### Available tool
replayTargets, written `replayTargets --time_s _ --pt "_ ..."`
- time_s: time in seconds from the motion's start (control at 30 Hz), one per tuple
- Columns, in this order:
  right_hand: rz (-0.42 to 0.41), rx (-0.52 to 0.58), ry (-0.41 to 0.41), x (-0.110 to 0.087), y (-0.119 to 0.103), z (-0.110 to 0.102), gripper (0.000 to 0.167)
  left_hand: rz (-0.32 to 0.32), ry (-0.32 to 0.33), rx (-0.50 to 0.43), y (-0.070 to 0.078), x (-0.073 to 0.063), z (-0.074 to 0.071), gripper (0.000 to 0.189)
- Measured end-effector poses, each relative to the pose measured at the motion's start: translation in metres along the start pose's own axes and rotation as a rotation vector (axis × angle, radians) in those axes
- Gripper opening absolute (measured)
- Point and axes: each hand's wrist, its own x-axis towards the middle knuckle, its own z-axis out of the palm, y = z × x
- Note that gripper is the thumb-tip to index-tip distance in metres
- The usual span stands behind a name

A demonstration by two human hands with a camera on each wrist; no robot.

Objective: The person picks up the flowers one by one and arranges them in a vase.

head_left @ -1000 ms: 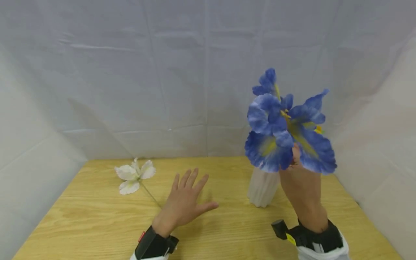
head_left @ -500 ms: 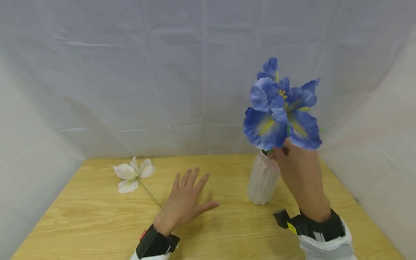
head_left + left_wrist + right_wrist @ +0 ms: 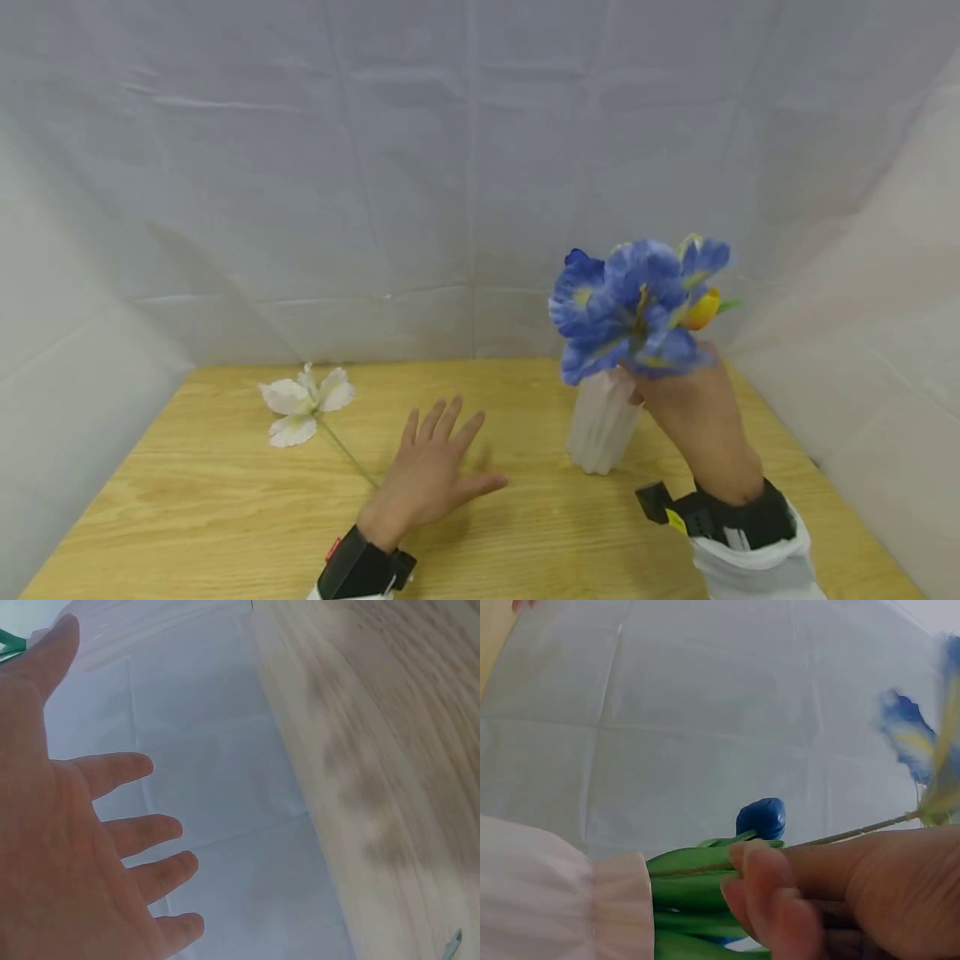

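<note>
My right hand pinches the thin stem of a large blue iris with yellow streaks. In the right wrist view the stem runs past the fingertips, along green leaves, to the mouth of a pale ribbed vase. The same vase stands upright on the table, its mouth hidden behind the petals. A blue tulip bud and a yellow tulip show beside the iris. My left hand is spread over the table, fingers straight, near the stem of a white iris.
The white iris lies at the left of the wooden table, its stem angled towards my left hand. A creased white sheet hangs behind the table and along both sides.
The blue iris has come down over the vase and tipped forward, and the yellow tulip shows beside it. My right hand has moved little in the last half second; the left stays nearly still.
</note>
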Motion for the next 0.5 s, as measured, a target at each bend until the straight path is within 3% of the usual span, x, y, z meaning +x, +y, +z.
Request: replayTargets --time_s 0.03,0.27,0.37,0.5 --pt "0.120 -0.008 -0.055 -0.002 -0.002 -0.002 0.017 -0.004 -0.003 -0.006 0.000 -0.001 0.001 0.085" --pt "0.121 -0.150 -0.290 -0.022 0.001 -0.002 0.026 -0.023 -0.024 -0.036 -0.003 -0.003 0.003 0.084" --pt "0.098 -0.119 -0.307 -0.026 0.004 0.008 0.024 -0.031 -0.026 -0.041 -0.004 -0.005 0.003 0.084" --pt "-0.020 -0.041 -0.224 -0.031 0.013 0.029 0.013 -0.038 -0.028 -0.028 -0.005 -0.006 0.003 0.085"
